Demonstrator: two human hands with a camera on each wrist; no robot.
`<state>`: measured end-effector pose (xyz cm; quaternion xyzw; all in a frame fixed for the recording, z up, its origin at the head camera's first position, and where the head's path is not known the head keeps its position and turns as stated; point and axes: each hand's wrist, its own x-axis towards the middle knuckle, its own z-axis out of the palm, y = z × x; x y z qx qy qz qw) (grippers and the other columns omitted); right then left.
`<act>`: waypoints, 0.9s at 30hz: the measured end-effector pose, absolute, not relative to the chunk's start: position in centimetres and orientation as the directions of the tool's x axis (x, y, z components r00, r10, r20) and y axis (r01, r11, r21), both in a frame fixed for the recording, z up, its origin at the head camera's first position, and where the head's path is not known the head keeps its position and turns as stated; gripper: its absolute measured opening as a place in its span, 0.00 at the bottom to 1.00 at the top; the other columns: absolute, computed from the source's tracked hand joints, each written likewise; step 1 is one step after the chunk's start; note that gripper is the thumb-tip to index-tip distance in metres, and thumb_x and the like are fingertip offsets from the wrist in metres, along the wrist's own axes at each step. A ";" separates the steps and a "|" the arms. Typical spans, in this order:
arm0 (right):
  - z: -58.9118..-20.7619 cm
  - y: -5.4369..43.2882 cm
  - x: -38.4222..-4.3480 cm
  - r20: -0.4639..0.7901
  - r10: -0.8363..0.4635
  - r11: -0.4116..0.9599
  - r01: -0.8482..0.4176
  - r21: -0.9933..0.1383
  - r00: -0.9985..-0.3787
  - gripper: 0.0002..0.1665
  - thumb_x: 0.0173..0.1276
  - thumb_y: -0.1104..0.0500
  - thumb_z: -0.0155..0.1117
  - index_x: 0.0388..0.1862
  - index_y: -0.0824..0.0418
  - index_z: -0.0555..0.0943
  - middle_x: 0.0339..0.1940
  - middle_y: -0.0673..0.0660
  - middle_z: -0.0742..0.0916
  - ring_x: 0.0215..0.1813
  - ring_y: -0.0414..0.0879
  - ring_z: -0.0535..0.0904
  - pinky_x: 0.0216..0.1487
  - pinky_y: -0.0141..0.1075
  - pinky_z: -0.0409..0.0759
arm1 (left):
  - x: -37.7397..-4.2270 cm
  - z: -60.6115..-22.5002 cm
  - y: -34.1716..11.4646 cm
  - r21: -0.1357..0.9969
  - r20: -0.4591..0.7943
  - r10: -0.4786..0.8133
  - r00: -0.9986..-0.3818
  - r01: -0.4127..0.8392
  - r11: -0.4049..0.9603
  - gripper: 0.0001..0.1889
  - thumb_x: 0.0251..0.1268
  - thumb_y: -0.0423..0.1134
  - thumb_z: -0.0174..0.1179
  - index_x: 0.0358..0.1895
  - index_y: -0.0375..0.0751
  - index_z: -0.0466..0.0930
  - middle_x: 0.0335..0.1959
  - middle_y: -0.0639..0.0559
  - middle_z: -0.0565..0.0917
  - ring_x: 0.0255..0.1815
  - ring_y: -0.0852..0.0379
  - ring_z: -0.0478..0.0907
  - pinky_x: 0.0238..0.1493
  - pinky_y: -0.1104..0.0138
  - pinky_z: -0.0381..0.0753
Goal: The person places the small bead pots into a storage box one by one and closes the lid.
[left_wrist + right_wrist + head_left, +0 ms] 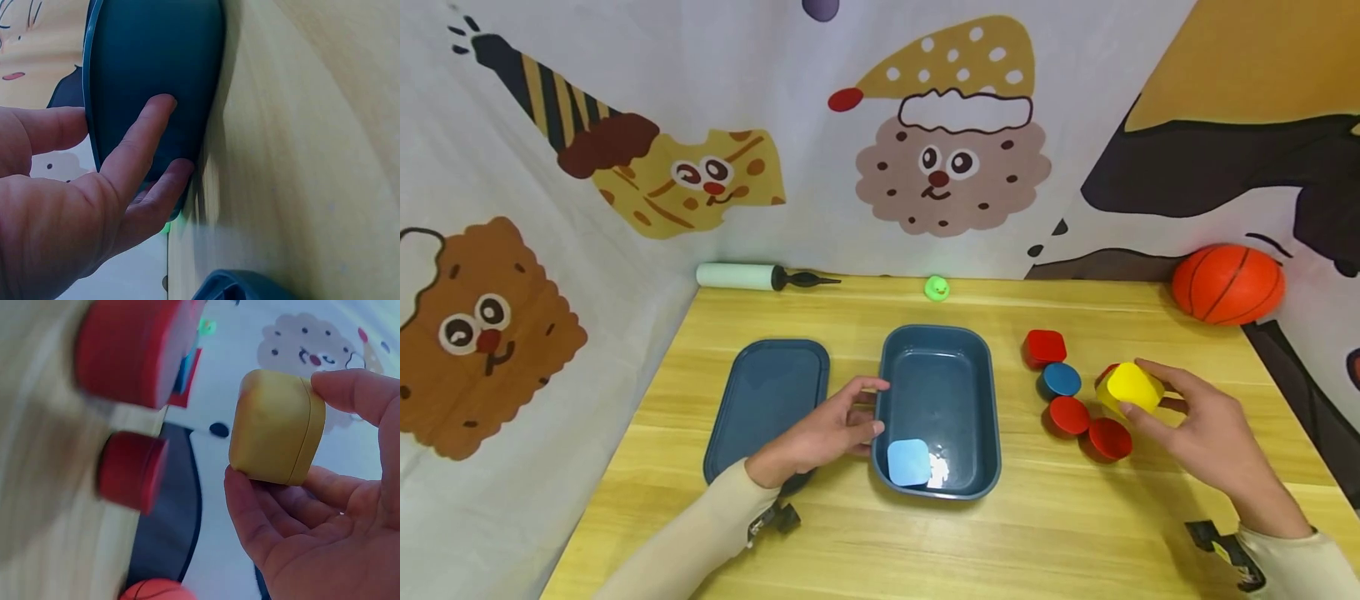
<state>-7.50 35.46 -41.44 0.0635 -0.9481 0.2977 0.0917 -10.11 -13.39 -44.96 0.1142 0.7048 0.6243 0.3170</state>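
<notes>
My right hand (1213, 429) pinches a small yellow rounded-square box (1131, 387) between thumb and fingers, raised above the table; the right wrist view shows a lid seam on this yellow box (275, 428). Under and beside it stand several small red boxes (1067, 415) and a round blue box (1062, 380). The left hand (835, 425) rests against the left side of a dark blue container (990, 400), its fingers (140, 140) fairly straight along the wall. Inside the container, in the near left corner, lies a light blue rounded-square box (908, 462).
A dark blue lid (767, 396) lies flat, left of the container, partly behind the left hand. Along the back edge are a mint hand pump (737, 277), a green rubber duck (936, 288) and an orange toy basketball (1228, 285). A printed cloth (820, 225) hangs behind the wooden table.
</notes>
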 end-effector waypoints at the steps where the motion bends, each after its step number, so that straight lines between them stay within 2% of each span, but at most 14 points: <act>1: -41.3 35.1 -7.6 0.226 -0.080 0.808 -0.195 -0.556 -0.971 0.41 0.64 0.56 0.82 0.72 0.67 0.77 0.64 0.74 0.83 0.54 0.29 0.75 0.45 0.05 0.67 | -10.1 -45.0 -13.4 0.953 -0.304 0.557 -0.773 -0.235 0.193 0.33 0.82 0.31 0.57 0.82 0.47 0.56 0.76 0.35 0.64 0.64 0.43 0.80 0.55 0.52 0.89; 3: -40.9 34.2 -7.9 0.250 -0.109 0.795 -0.235 -0.559 -0.962 0.40 0.63 0.57 0.83 0.71 0.66 0.78 0.63 0.72 0.84 0.51 0.17 0.68 0.47 0.06 0.68 | -10.1 -45.1 -13.5 0.953 -0.302 0.557 -0.774 -0.235 0.191 0.33 0.81 0.32 0.57 0.82 0.47 0.56 0.76 0.35 0.65 0.62 0.45 0.81 0.55 0.52 0.89; 4: -40.7 33.8 -8.0 0.263 -0.122 0.788 -0.255 -0.561 -0.957 0.40 0.62 0.58 0.83 0.71 0.66 0.78 0.63 0.71 0.85 0.50 0.15 0.66 0.47 0.06 0.68 | -10.1 -45.1 -13.5 0.953 -0.302 0.558 -0.773 -0.235 0.191 0.33 0.81 0.32 0.57 0.82 0.47 0.56 0.75 0.35 0.65 0.63 0.44 0.81 0.55 0.52 0.89; 7: -40.3 32.4 -8.3 0.288 -0.159 0.782 -0.298 -0.547 -0.944 0.40 0.61 0.58 0.83 0.70 0.65 0.79 0.59 0.69 0.87 0.46 0.21 0.72 0.43 0.10 0.71 | -10.2 -45.1 -13.5 0.953 -0.301 0.564 -0.769 -0.233 0.192 0.33 0.82 0.32 0.57 0.82 0.47 0.56 0.71 0.33 0.69 0.65 0.42 0.80 0.56 0.51 0.89; 9: -40.1 31.4 -8.6 0.290 -0.176 0.782 -0.312 -0.539 -0.941 0.40 0.60 0.58 0.84 0.70 0.63 0.79 0.58 0.67 0.88 0.44 0.29 0.77 0.42 0.12 0.72 | -10.2 -45.0 -13.5 0.953 -0.302 0.566 -0.767 -0.231 0.195 0.32 0.82 0.33 0.57 0.82 0.47 0.56 0.69 0.32 0.71 0.66 0.42 0.79 0.57 0.51 0.89; 13: -39.9 29.4 -9.1 0.276 -0.222 0.781 -0.340 -0.524 -0.935 0.39 0.61 0.55 0.84 0.70 0.61 0.80 0.60 0.65 0.88 0.46 0.48 0.84 0.43 0.16 0.75 | -10.2 -44.9 -13.5 0.951 -0.307 0.564 -0.766 -0.233 0.202 0.32 0.82 0.32 0.57 0.82 0.48 0.56 0.67 0.32 0.72 0.66 0.42 0.79 0.57 0.51 0.89; 15: -39.9 28.4 -9.3 0.273 -0.250 0.775 -0.361 -0.519 -0.929 0.39 0.61 0.55 0.84 0.70 0.61 0.80 0.60 0.64 0.88 0.47 0.52 0.85 0.44 0.20 0.79 | -10.2 -44.9 -13.5 0.953 -0.302 0.567 -0.766 -0.229 0.198 0.32 0.81 0.32 0.57 0.82 0.46 0.55 0.69 0.30 0.72 0.64 0.43 0.79 0.57 0.51 0.89; 21: -40.2 25.6 -9.9 0.261 -0.345 0.741 -0.433 -0.513 -0.901 0.40 0.61 0.53 0.84 0.71 0.59 0.79 0.60 0.58 0.88 0.47 0.49 0.88 0.47 0.38 0.89 | -10.2 -45.1 -13.5 0.953 -0.301 0.566 -0.767 -0.234 0.190 0.32 0.81 0.31 0.57 0.82 0.45 0.55 0.72 0.30 0.69 0.60 0.46 0.80 0.55 0.52 0.89; 27: -40.8 23.3 -10.0 0.250 -0.424 0.689 -0.489 -0.535 -0.870 0.39 0.63 0.54 0.82 0.72 0.56 0.78 0.59 0.53 0.88 0.46 0.45 0.83 0.42 0.38 0.87 | -10.2 -45.1 -13.5 0.952 -0.305 0.560 -0.770 -0.235 0.195 0.32 0.82 0.31 0.56 0.82 0.46 0.56 0.72 0.31 0.69 0.61 0.46 0.80 0.55 0.52 0.89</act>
